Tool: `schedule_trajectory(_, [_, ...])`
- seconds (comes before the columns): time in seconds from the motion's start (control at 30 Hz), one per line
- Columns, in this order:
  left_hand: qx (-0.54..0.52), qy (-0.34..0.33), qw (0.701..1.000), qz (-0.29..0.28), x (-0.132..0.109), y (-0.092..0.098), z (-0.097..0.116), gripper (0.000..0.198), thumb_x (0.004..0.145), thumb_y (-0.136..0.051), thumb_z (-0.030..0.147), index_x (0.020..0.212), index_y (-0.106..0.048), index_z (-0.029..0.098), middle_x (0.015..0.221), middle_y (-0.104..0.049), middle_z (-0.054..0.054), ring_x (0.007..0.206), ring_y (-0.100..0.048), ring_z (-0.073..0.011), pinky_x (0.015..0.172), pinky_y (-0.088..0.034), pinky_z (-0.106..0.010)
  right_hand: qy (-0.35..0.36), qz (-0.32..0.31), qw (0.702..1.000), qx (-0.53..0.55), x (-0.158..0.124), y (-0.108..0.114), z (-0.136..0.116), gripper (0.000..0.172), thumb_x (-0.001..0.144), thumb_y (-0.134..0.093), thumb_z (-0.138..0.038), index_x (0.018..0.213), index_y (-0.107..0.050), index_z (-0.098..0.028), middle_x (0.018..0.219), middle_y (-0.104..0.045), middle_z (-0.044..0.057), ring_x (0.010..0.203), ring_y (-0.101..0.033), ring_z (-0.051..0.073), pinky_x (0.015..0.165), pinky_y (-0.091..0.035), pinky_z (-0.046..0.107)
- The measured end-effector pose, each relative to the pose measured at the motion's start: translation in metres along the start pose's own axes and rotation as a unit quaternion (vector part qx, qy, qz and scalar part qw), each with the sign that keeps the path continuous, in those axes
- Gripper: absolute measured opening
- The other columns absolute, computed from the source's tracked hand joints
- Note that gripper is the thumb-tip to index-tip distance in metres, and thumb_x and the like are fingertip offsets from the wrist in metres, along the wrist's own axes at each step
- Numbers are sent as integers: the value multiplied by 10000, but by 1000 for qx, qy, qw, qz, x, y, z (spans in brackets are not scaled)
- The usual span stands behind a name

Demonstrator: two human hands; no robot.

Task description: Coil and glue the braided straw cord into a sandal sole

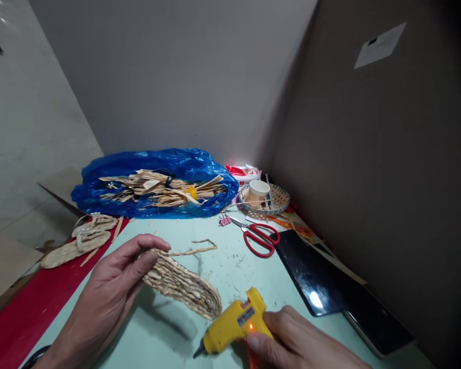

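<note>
My left hand (pixel 119 287) grips one end of a braided straw sole (pixel 186 289), long and rounded, tilted above the table. A loose twisted end of the straw cord (pixel 194 251) sticks out to the right from beside my fingers. In my right hand (pixel 292 333) is a yellow glue gun (pixel 234 325) with a glowing orange light. Its dark nozzle points down and left, below the far end of the sole and apart from it. My right fingers wrap round the handle, which is partly hidden.
Red-handled scissors (pixel 259 240) and a pink binder clip (pixel 225 220) lie beyond. Dark tablets (pixel 311 277) lie at right. Behind are a blue plastic bag (pixel 157 156) of dried straw and a woven basket (pixel 282 200) holding a paper cup (pixel 258 193). Straw sandals (pixel 77 246) sit at left.
</note>
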State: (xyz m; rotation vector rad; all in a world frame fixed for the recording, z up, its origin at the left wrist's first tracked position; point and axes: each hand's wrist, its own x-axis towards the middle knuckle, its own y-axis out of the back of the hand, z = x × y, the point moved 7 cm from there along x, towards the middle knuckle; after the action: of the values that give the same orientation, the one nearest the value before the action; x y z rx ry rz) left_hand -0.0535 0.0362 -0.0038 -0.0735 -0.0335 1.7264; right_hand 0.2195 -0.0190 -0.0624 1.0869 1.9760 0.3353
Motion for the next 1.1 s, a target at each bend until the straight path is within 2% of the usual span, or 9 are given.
schedule_trajectory(0.07, [13,-1,1000,-2,-1,-1,-1,387,612,-948,538,805,-781,248,698,-676,32,584,-555,-128,508,-475,-180,5,23,990,-143,-2,12,-12,589,1022,-377,-635,873,-731,-189,894,-712,143,775,-652,260,674,-418,342])
schedule_trajectory(0.17, [58,-7,998,-18,-1,-1,-6,370,639,-910,595,789,-785,282,757,-681,31,603,-559,-132,515,-489,-173,41,105,967,-230,-3,33,-28,567,1057,-307,-554,795,-664,-200,743,-690,114,598,-610,232,555,-357,336])
schedule_trajectory(0.23, [105,-21,994,-37,-1,-1,-12,345,704,-855,626,805,-787,303,794,-689,24,663,-593,-144,553,-505,-156,141,219,938,-230,-7,49,-50,481,1064,-338,-488,843,-648,-195,792,-687,103,643,-612,238,581,-405,348])
schedule_trajectory(0.3, [140,-33,988,-57,-1,-2,-20,315,755,-814,625,819,-781,319,819,-694,24,705,-613,-147,591,-513,-136,280,301,894,-180,-15,55,-72,303,1056,-448,-380,1042,-670,-175,999,-709,110,883,-650,268,758,-502,389])
schedule_trajectory(0.4, [143,-7,987,-70,-1,-2,-34,268,791,-792,605,849,-766,345,856,-694,40,736,-623,-140,640,-522,-122,381,260,881,-109,-9,41,-86,242,1058,-530,-243,1268,-633,-180,1152,-697,74,1076,-611,230,957,-500,376])
schedule_trajectory(0.57, [164,19,983,-79,-4,-3,-45,270,766,-818,603,815,-793,339,916,-691,44,848,-611,-148,738,-501,-116,449,275,849,-34,-8,29,-84,282,938,-551,-43,1161,-675,-164,869,-626,24,845,-573,182,673,-467,282])
schedule_trajectory(0.83, [191,-12,977,-95,-6,-4,-45,248,807,-783,586,783,-823,342,904,-724,25,913,-644,-169,800,-502,-145,528,404,739,-108,-19,18,-88,204,912,-578,-7,823,-695,-149,702,-657,-9,653,-399,152,568,-323,327])
schedule_trajectory(0.97, [203,-23,975,-92,-6,-3,-46,227,817,-783,563,774,-828,345,930,-737,18,968,-658,-184,855,-511,-164,498,396,762,-121,-16,16,-89,220,866,-568,4,755,-663,-160,662,-591,-29,648,-380,143,584,-300,338])
schedule_trajectory(1.1, [210,-26,973,-96,-6,-1,-48,204,817,-787,544,754,-816,352,911,-737,22,947,-660,-185,823,-519,-174,506,401,759,-87,-22,17,-88,278,888,-565,-25,657,-593,-176,613,-497,-50,598,-333,120,573,-283,328])
